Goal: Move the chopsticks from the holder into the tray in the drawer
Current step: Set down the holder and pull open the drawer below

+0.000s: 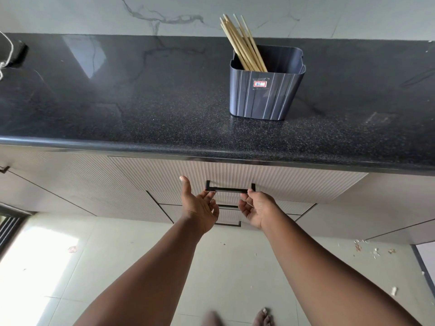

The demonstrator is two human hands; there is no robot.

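Observation:
Several pale wooden chopsticks [242, 43] lean to the left in a dark blue ribbed holder [266, 95] with a small red-edged label, which stands on the black speckled counter [141, 109]. Below the counter edge, the top drawer [294, 184] with a ribbed white front is closed, so no tray can be seen. Both my hands are palm-up at its black bar handle [229, 189]. The fingers of my left hand [200, 205] curl onto the handle's left end, thumb pointing up. At the handle's right end, my right hand [256, 208] hooks its fingertips.
More drawers with black handles [227, 224] sit below the top one. Cabinet fronts run to both sides. A dark object with white cord [11, 52] lies at the counter's far left. Pale floor tiles carry scattered debris [374, 250] on the right. My bare foot [263, 317] shows at the bottom.

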